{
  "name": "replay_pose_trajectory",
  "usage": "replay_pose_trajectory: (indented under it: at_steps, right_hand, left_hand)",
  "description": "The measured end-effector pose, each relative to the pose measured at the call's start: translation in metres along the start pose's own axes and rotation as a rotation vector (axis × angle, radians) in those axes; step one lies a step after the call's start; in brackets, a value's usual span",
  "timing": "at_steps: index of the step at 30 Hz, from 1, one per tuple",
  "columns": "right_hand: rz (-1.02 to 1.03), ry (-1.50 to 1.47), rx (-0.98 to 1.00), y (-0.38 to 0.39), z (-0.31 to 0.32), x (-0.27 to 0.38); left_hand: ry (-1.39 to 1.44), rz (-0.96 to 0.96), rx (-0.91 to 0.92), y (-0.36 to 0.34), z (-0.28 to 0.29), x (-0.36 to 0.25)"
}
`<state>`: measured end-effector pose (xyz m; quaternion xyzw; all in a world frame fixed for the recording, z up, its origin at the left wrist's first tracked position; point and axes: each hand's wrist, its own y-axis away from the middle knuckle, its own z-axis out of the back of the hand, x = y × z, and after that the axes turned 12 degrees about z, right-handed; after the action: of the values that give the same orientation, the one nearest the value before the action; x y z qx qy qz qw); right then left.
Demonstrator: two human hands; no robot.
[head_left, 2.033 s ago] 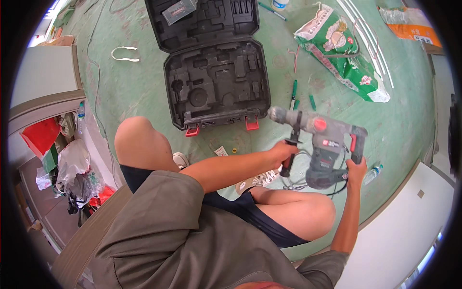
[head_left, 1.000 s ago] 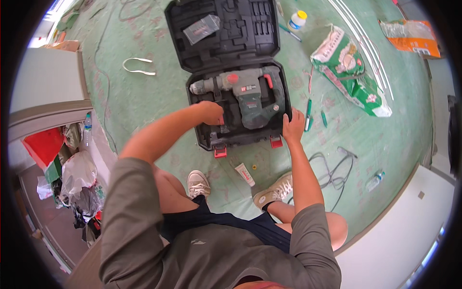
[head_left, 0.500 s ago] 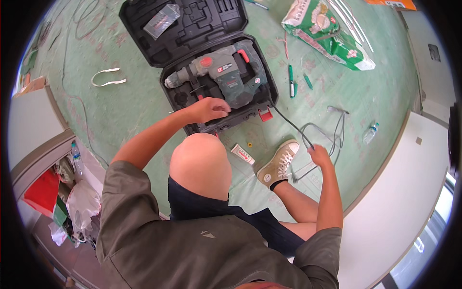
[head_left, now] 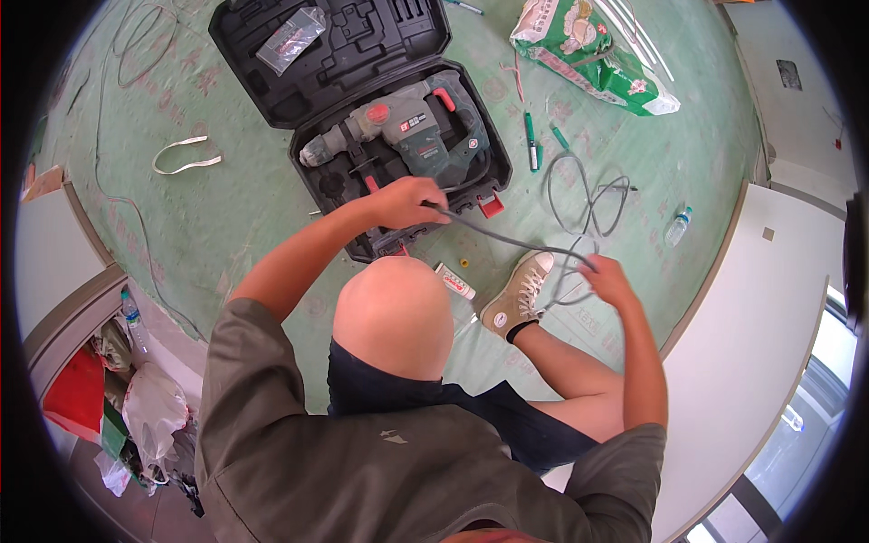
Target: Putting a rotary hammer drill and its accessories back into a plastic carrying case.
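Single head-worn fisheye, steeply down, close overhead.

The left hand [head_left: 405, 201] covers part of the grey cord [head_left: 507, 237] and the near rim of the tool case [head_left: 362, 109]. The green bag [head_left: 588, 54] at far right is cut off.

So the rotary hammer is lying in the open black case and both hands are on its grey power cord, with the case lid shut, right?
Not quite: the head view shows the case lid open flat. The rotary hammer lies in the black case; left hand and right hand hold the grey power cord.
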<state>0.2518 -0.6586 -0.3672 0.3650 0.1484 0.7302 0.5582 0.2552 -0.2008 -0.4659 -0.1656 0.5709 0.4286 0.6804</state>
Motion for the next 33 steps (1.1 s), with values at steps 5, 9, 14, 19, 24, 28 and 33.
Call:
replay_pose_trajectory:
  at_steps: [5, 9, 14, 19, 24, 28, 33]
  right_hand:
    - [-0.023, 0.213, -0.093, 0.054, 0.064, -0.043]
    - [0.013, 0.063, -0.078, 0.024, 0.073, 0.076]
    - [0.214, -0.013, -0.120, -0.029, 0.055, 0.114]
    - [0.288, 0.168, 0.078, -0.066, 0.015, 0.141]
    - [0.408, 0.012, 0.120, -0.100, -0.007, 0.151]
    - [0.345, -0.122, 0.238, -0.110, 0.019, 0.110]
    - [0.040, -0.279, 0.247, -0.065, 0.063, 0.039]
  left_hand:
    - [0.166, -0.052, -0.095, 0.043, -0.021, 0.044]
    - [-0.008, -0.032, -0.039, 0.065, -0.040, 0.046]
    - [0.386, 0.382, -0.112, 0.089, -0.045, 0.030]
    - [0.792, 0.454, -0.406, 0.135, -0.065, 0.044]
    - [0.840, 0.449, -0.605, 0.144, -0.072, 0.083]
    - [0.711, 0.503, -0.668, 0.136, -0.076, 0.095]
    - [0.439, 0.588, -0.552, 0.103, -0.074, 0.059]
